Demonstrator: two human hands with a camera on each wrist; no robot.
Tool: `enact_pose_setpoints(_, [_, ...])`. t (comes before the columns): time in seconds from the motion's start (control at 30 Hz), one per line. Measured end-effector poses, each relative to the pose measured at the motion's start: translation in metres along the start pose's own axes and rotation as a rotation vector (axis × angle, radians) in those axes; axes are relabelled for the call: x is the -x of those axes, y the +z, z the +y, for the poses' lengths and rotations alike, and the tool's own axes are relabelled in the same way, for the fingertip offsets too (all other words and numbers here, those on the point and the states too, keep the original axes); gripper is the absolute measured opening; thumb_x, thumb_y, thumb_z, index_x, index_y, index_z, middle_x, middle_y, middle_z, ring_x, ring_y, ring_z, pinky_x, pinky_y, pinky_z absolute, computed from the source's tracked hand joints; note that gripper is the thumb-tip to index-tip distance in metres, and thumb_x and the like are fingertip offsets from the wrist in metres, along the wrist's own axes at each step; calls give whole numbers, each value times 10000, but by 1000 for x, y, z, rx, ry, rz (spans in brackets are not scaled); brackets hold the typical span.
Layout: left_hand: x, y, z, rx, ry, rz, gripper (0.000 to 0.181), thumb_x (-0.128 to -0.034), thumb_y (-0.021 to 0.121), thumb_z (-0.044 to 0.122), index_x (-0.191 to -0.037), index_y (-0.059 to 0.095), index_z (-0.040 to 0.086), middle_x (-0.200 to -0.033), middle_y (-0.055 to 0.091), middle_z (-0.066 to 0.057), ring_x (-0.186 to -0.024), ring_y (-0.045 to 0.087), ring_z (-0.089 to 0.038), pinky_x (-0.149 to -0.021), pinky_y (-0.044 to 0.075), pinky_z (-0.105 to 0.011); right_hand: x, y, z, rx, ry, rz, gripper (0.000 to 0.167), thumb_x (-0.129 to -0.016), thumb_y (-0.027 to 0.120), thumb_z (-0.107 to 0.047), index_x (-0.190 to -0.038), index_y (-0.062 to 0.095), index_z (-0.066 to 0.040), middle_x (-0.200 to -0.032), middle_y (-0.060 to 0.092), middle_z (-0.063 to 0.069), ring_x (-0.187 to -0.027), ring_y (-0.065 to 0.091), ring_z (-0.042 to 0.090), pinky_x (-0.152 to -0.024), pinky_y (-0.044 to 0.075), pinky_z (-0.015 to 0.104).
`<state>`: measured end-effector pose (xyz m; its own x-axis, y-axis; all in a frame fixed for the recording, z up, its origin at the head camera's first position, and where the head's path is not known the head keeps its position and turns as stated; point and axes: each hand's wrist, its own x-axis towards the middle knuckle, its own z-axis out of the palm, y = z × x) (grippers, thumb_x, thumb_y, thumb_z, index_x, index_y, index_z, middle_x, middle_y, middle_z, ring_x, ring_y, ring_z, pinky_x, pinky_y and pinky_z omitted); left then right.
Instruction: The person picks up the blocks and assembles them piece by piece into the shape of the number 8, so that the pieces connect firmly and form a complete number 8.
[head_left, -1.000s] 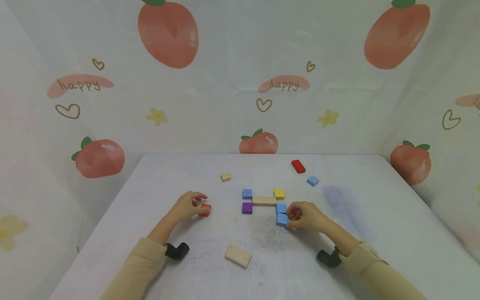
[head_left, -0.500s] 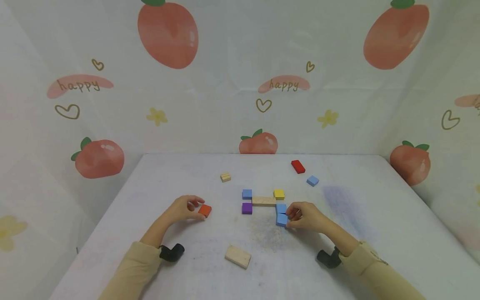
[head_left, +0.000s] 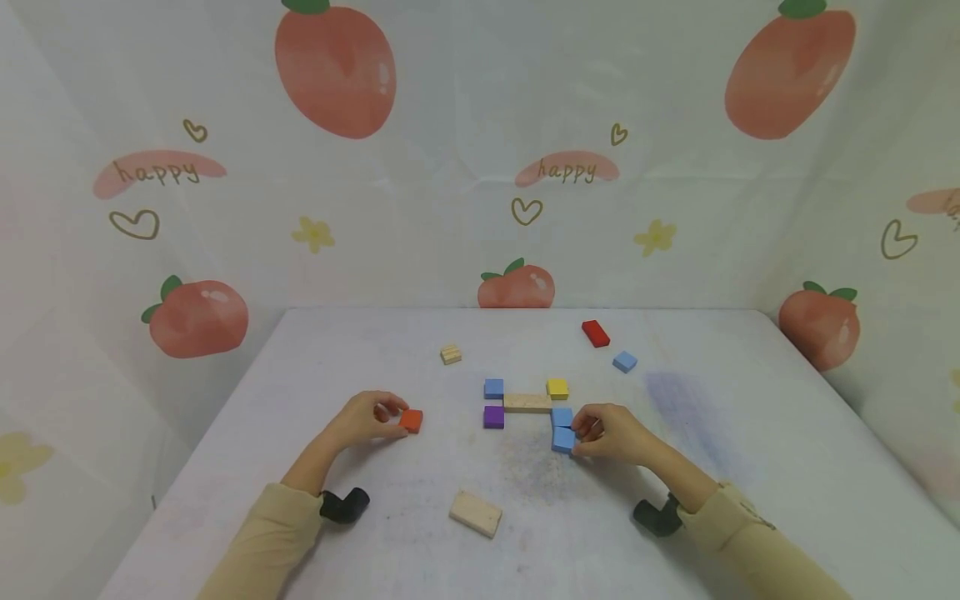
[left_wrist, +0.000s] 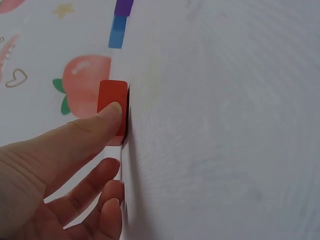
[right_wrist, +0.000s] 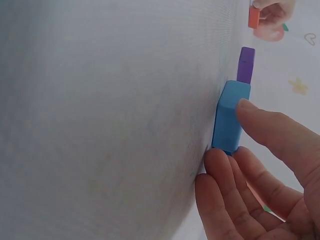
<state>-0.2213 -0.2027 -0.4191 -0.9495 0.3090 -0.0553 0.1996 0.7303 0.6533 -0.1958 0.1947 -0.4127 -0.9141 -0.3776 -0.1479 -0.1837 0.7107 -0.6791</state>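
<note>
My left hand (head_left: pixel 367 417) pinches an orange-red block (head_left: pixel 411 421) on the table's left side. In the left wrist view the thumb lies across that red block (left_wrist: pixel 113 95); the far side of the grip is hidden. Toward the right, my right hand (head_left: pixel 611 433) grips the nearer of two touching blue blocks (head_left: pixel 564 440). Its thumb is on the near edge, seen on the blue block (right_wrist: pixel 232 115) in the right wrist view. The farther blue block (head_left: pixel 562 417) touches a plain wooden plank (head_left: pixel 527 403). Around the plank's ends sit a yellow block (head_left: pixel 557 388), another blue block (head_left: pixel 493 388) and a purple block (head_left: pixel 493 417).
A loose wooden block (head_left: pixel 476 513) lies near the front. Farther back are a small ridged wooden block (head_left: pixel 451 354), a long red block (head_left: pixel 596 333) and a light blue block (head_left: pixel 625 362). A printed curtain (head_left: pixel 420 208) hangs behind the white table (head_left: pixel 337 342).
My left hand has drawn slightly back to the left, and the orange-red block has turned until it sits nearly square. The right hand and the other blocks stay in place.
</note>
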Motion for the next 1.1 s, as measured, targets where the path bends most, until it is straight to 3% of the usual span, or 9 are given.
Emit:
enact_pose_setpoints(0.27, [-1, 5, 5, 23, 18, 31, 363, -731, 780, 160, -1046, 657, 30, -933, 663, -104, -819, 585, -170, -696, 466, -273, -1, 0, 0, -2, 14, -2, 270, -743, 770, -116, -945, 608, -39, -856, 613, 34, -769, 579, 123, -708, 545, 272])
enact_pose_setpoints(0.67, [-7, 19, 21, 60, 17, -10, 379, -719, 796, 195, -1033, 655, 36, -912, 681, -80, -785, 576, -133, -688, 463, -262, 0, 0, -1, -3, 10, -3, 267, -745, 768, -113, -943, 606, -36, -855, 612, 34, -772, 585, 122, -702, 545, 265])
enact_pose_setpoints(1.1, [-9, 36, 46, 88, 123, -88, 352, -718, 798, 202, -986, 650, 27, -842, 674, -66, -704, 537, -81, -649, 448, -191, 0, 0, -2, -2, 15, 0, 258, -744, 766, -103, -938, 607, -37, -853, 614, 34, -774, 586, 125, -710, 546, 282])
